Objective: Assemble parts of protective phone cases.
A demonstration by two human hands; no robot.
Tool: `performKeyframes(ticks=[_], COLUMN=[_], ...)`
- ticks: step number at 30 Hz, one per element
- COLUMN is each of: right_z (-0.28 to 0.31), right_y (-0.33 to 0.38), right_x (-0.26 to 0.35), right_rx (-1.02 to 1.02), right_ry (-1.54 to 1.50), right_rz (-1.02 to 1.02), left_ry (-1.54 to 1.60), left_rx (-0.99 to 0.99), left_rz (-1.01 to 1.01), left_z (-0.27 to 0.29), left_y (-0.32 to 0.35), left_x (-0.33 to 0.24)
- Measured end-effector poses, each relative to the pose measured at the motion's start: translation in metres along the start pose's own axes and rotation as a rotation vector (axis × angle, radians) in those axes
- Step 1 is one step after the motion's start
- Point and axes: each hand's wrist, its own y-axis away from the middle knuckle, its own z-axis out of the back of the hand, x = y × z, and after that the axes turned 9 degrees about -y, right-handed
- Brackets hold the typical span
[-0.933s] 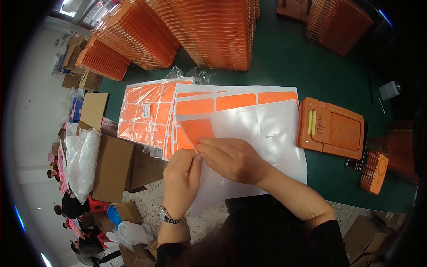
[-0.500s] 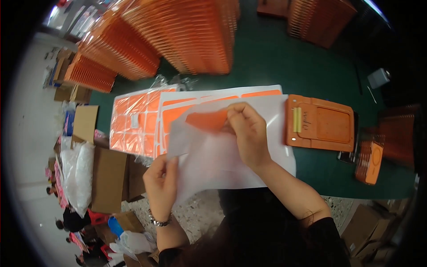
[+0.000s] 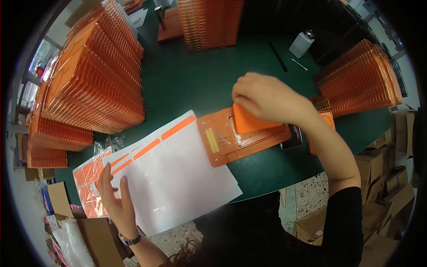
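My right hand pinches an orange rounded sticker by its far edge. The sticker hangs over the recessed window of an orange plastic plate, which has a yellow strip and handwriting at its left side; whether it touches the plate I cannot tell. Left of the plate lies a white backing sheet over others with orange pieces along the far edge. At that sheet's left edge my left hand, with a metal watch on its wrist, has its fingers apart and holds nothing.
Tall stacks of orange panels stand at the left, back and right of the green table. A white bottle and a cotton swab are at back right. Plastic-wrapped sticker sheets lie left; cardboard boxes are on the right.
The orange sticker has come off the lifted white sheet and moved right over the plate in my right hand. My left hand has let the sheet down and opened. The view has turned right.
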Motion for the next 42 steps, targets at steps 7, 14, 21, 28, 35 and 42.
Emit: performKeyframes(ticks=[7,14,21,28,35,42], right_z=[-0.039,-0.057,-0.074,-0.079,-0.049,-0.051], right_y=[0.013,0.019,0.031,0.048,0.096,0.107], right_x=[-0.017,-0.005,0.003,0.033,0.007,-0.005], right_rx=[-0.005,-0.256,-0.283,-0.307,-0.566,-0.506], right_ry=[0.099,0.011,0.148,0.045,0.010,-0.046], right_rz=[0.121,0.119,0.075,0.095,-0.135,-0.139], left_ry=[0.200,0.255,0.113,0.052,0.059,0.324], left_rx=[0.023,-0.115,-0.284,-0.213,-0.029,0.016], left_rz=[-0.343,-0.608,-0.910,-0.886,-0.711,-0.720], left_z=[-0.051,-0.094,-0.133,-0.147,-0.146,-0.109], left_y=[-0.122,-0.251,-0.341,-0.366,-0.391,-0.341], left_x=[-0.092,-0.159,-0.192,-0.205,-0.196,-0.207])
